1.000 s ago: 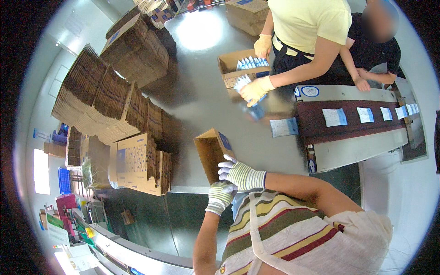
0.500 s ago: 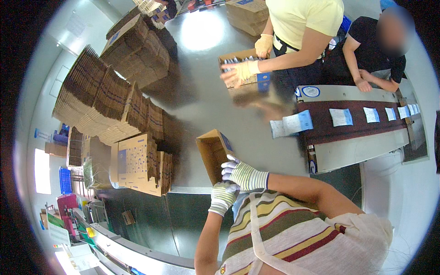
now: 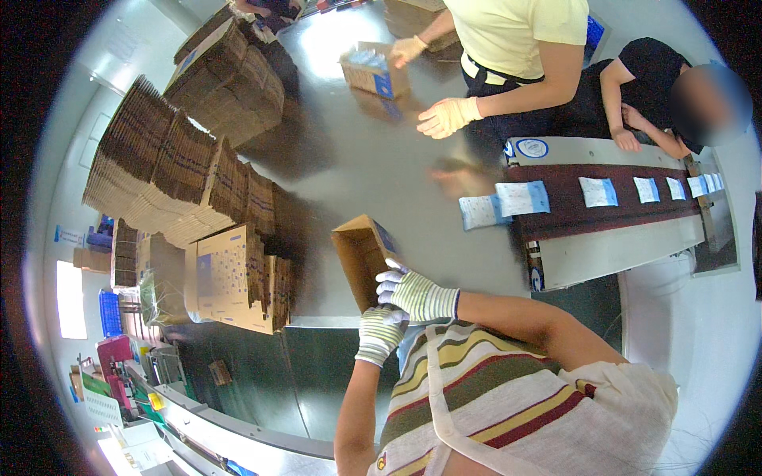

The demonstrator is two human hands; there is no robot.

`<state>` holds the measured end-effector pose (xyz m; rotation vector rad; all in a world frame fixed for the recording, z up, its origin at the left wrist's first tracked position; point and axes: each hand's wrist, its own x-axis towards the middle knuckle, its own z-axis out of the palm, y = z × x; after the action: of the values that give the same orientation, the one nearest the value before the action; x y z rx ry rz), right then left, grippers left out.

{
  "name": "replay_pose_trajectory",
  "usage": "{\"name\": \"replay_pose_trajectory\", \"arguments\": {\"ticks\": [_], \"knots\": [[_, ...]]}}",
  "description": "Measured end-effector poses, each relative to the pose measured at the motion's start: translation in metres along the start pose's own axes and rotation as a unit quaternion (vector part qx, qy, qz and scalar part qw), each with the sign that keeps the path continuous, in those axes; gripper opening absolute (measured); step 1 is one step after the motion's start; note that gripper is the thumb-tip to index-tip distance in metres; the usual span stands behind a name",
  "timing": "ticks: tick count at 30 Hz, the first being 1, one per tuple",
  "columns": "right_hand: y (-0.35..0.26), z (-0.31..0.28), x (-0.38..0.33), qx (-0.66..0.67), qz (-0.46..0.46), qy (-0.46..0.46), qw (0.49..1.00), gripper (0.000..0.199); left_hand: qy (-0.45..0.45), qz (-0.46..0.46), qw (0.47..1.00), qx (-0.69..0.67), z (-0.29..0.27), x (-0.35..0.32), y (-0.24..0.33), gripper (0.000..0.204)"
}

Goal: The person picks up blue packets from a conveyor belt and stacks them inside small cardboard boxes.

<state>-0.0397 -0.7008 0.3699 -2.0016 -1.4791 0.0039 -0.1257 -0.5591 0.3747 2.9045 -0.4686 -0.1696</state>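
Left hand: the left hand [image 3: 379, 333], in a striped knit glove, sits at the near lower corner of the open cardboard box [image 3: 361, 258]; its grip is closed on the box's near edge.
Right hand: the right hand [image 3: 414, 295], gloved the same way, lies against the box's right side just above the left hand, fingers [image 3: 390, 277] curled over the edge in a clenched grip on the cardboard.
Box: small, brown, with a blue patch on one flap; it is tipped with its open mouth facing up and away, resting at the near edge of the grey tabletop [image 3: 357, 159].
Left of the box: a printed flat carton [image 3: 226, 274] leans against a long stack of flattened cartons [image 3: 175, 170], just beside the box but not touching it.
Far side: a co-worker in a yellow shirt stands at the tabletop, one pale-gloved hand [image 3: 446, 117] held out over it, the other hand [image 3: 406, 51] at a second open carton [image 3: 371, 70] holding blue-and-white packs.
Right: a dark conveyor belt [image 3: 619, 214] carries a row of flat blue-and-white packets [image 3: 520, 198]; a second person in black leans on its frame.
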Motion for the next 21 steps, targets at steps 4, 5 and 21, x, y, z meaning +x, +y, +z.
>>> {"name": "replay_pose_trajectory", "arguments": {"ticks": [4, 5, 21], "knots": [[0.005, 0.007, -0.001, -0.021, -0.005, 0.014, 1.000, 0.039, -0.010, 0.004, 1.000, 0.006, -0.004, 0.002, 0.002, 0.008], [0.005, 0.006, -0.001, -0.023, -0.007, 0.017, 1.000, 0.039, -0.016, 0.000, 1.000, 0.007, -0.003, 0.003, 0.002, 0.009], [0.155, -0.171, -0.133, -0.207, 0.387, -0.082, 0.895, 0.022, -0.065, -0.065, 0.995, 0.043, -0.004, -0.003, 0.008, 0.024]]}}
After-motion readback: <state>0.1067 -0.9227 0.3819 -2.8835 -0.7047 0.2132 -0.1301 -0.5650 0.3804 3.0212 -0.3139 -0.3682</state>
